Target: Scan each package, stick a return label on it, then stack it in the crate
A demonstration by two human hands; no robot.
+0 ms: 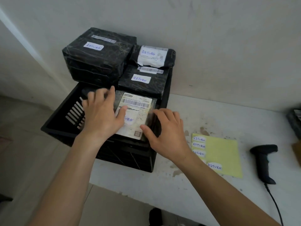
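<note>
A black plastic crate [53,128] stands on the left end of the white table. Three black-wrapped packages with white RETURN labels fill its back: a large one [97,59], a small one [153,56], and a flat one [141,82] under the small one. At the crate's front lies a flat package [136,108] with a cream shipping label and a barcode. My left hand [101,116] lies flat on its left part, fingers spread, the thumb covering part of a RETURN label. My right hand [167,136] curls over its right edge, thumb on top.
A yellow sheet [224,154] with several RETURN labels lies on the table [228,115] right of the crate. A black corded barcode scanner [263,160] lies further right. A dark tray-like object [294,121] pokes in at the right edge. The wall is close behind.
</note>
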